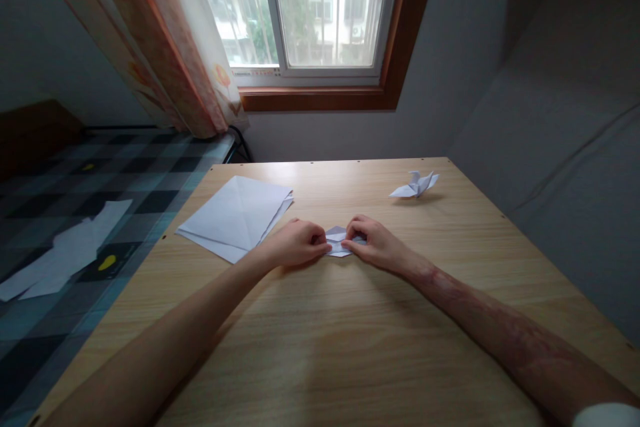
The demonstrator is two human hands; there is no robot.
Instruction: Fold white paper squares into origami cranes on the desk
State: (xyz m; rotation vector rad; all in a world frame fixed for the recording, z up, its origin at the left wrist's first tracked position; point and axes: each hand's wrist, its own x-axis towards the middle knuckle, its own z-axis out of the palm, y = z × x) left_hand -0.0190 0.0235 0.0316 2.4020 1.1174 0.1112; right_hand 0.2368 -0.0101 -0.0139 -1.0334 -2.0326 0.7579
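Note:
A small folded piece of white paper [339,247] lies on the wooden table [320,347], between my two hands. My left hand [303,242] pinches its left side, fingers curled in. On the other side, my right hand [370,240] has thumb and forefinger closed on the paper's right part. Its outer ends are partly hidden under my fingers. A finished-looking white origami crane [416,185] stands farther back on the right. To the left of my left hand rests a stack of creased square paper sheets [237,210].
Left of the table is a bed with a checked cover [150,160], with loose paper strips [70,250] on it. A window [325,13] with an orange curtain [165,27] is beyond the table's far edge. A wall [565,167] runs along the right.

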